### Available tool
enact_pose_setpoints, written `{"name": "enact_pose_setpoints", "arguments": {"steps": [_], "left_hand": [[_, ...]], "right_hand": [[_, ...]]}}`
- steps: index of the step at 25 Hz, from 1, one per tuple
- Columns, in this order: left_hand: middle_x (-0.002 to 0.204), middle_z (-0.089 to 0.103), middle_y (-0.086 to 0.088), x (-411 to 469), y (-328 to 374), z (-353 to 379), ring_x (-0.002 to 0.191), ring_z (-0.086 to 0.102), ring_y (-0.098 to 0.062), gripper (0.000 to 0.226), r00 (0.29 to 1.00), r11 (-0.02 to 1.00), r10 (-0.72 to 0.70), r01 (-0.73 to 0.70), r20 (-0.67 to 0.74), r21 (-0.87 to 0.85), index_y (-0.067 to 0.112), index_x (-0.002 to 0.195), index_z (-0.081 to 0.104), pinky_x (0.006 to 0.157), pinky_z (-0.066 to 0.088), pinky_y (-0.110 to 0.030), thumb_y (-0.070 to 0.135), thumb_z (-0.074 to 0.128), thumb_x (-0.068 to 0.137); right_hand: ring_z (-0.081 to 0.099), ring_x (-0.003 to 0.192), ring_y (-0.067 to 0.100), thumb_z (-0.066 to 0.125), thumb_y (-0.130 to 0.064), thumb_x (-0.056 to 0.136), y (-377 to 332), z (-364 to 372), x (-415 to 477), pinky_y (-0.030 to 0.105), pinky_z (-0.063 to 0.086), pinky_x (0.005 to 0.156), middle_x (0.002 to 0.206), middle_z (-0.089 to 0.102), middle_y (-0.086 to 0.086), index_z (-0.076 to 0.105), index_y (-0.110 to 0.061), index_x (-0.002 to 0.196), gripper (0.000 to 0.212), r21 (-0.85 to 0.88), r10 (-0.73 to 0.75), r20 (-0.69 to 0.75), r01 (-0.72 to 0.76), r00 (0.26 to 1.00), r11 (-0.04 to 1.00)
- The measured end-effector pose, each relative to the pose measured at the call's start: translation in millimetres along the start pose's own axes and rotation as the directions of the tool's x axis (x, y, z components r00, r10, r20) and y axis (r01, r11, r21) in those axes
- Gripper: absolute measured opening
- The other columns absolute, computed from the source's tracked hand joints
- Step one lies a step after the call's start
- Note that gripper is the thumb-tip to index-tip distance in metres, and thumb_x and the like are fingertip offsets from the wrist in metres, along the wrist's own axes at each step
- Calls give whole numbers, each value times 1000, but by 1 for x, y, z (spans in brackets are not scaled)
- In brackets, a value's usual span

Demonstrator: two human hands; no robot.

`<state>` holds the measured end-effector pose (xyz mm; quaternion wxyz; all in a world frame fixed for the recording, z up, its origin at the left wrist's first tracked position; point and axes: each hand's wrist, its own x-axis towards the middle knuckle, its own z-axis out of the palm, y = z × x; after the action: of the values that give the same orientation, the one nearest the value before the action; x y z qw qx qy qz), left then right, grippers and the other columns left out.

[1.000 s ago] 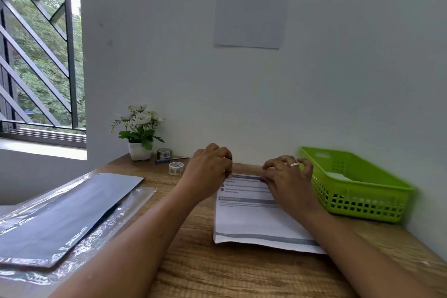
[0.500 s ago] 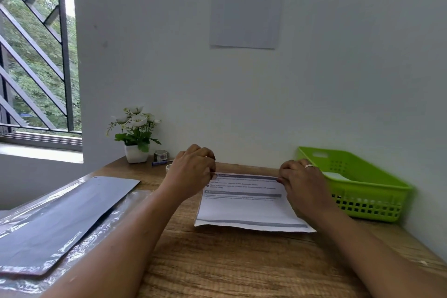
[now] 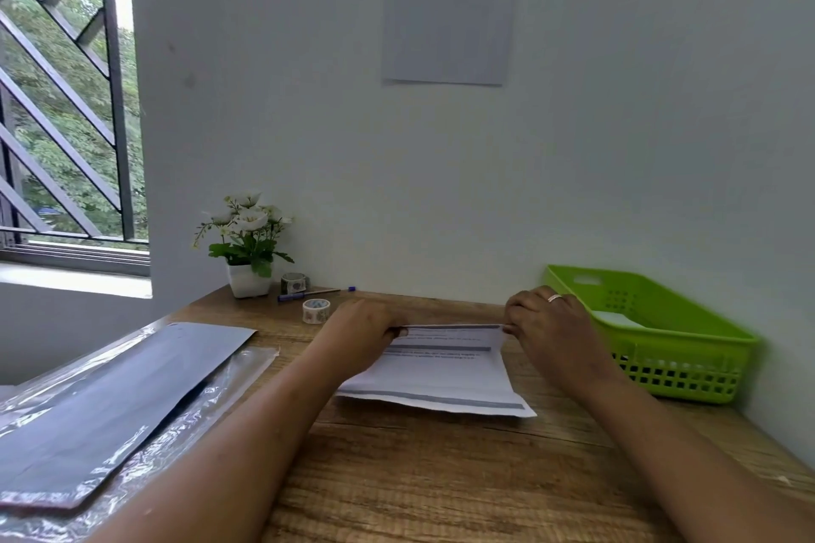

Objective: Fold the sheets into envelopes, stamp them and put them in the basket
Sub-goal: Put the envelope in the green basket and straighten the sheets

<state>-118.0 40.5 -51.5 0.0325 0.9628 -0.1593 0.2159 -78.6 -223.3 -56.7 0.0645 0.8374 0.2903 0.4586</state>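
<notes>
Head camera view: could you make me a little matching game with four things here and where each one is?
Things: 1 sheet; 2 basket; 3 flower pot; 4 nearer tape roll.
Places: A back left corner; B just this side of the pen; C pinched by left hand and right hand; D far right.
Pairs: 1-C; 2-D; 3-A; 4-B.

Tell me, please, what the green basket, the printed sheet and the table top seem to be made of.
Green basket: probably moulded plastic, slightly glossy; uniform bright colour, lattice holes in the wall.
Printed sheet: thin paper, matt white with grey bands; its near edge bends slightly.
Table top: wood or wood-look laminate, matt; brown grain lines, which one I cannot tell.
</notes>
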Motion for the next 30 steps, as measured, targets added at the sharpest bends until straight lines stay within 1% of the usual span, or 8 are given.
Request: {"name": "enact_pose_setpoints", "arguments": {"steps": [3, 6, 8, 12, 16, 21, 26, 30], "left_hand": [[116, 66, -1, -1, -5, 2, 104, 59, -20, 30, 997, 999, -51, 52, 62, -11, 25, 120, 62, 88, 49, -36, 29, 42, 98], [122, 64, 3, 0, 4, 7, 108, 59, -19, 32, 990, 999, -5, 12, 138, -50, 29, 125, 60, 89, 49, -34, 27, 43, 97], [126, 61, 6, 2, 12, 11, 111, 57, -18, 33, 974, 995, 32, -11, 225, -94, 30, 126, 58, 89, 47, -30, 32, 46, 96], [136, 54, 6, 3, 16, 18, 120, 49, -16, 44, 933, 970, 31, 60, 360, -237, 32, 129, 55, 102, 39, -35, 51, 49, 90], [142, 46, 5, 3, 9, 19, 128, 41, -17, 44, 936, 961, -10, 106, 351, -256, 30, 134, 50, 107, 32, -35, 47, 49, 92], [156, 23, -2, 2, 2, 26, 141, 24, -27, 70, 872, 951, -159, 261, 464, -164, 33, 148, 19, 115, 21, -48, 63, 40, 89], [156, 20, -2, 1, 6, 20, 141, 22, -26, 74, 892, 958, -149, 237, 428, -161, 30, 149, 17, 114, 21, -46, 62, 44, 88], [155, 21, 0, 0, 8, 20, 140, 23, -26, 75, 889, 959, -141, 232, 436, -161, 32, 148, 19, 114, 22, -47, 63, 46, 86]], "right_hand": [[62, 71, 21, 79, -17, 72, 10, -2, -2, 33, 49, 57, 81, 66, -4, 67, -17, 72, 12, 80, 100, 9, -100, 995, 992], [62, 74, 22, 68, -17, 84, 0, -8, 3, 34, 50, 64, 83, 66, -1, 69, -16, 80, 4, 261, 119, 32, -123, 992, 958], [62, 86, 19, 59, -29, 91, -14, -9, 5, 33, 50, 74, 94, 68, -3, 69, -21, 93, 14, 382, 86, 199, -158, 976, 911], [58, 105, 11, 55, -44, 90, -30, -2, 2, 28, 47, 86, 115, 65, -9, 64, -31, 111, 27, 410, -59, 550, -208, 833, 888], [49, 122, 14, 53, -51, 89, -28, 3, 1, 29, 39, 101, 133, 55, -5, 56, -30, 126, 42, 392, -10, 639, -314, 769, 864], [24, 143, 22, 47, -70, 81, -22, 8, -1, 36, 22, 117, 157, 24, 2, 24, -30, 149, 81, 280, 75, 809, -493, 584, 824], [34, 136, 25, 60, -72, 70, -19, 0, 4, 34, 32, 110, 151, 28, 7, 31, -24, 146, 94, 239, 121, 840, -562, 528, 792], [50, 111, 17, 71, -67, 63, -17, -12, 9, 28, 42, 91, 132, 50, 2, 48, -22, 125, 80, 246, 105, 860, -586, 499, 772]]}}
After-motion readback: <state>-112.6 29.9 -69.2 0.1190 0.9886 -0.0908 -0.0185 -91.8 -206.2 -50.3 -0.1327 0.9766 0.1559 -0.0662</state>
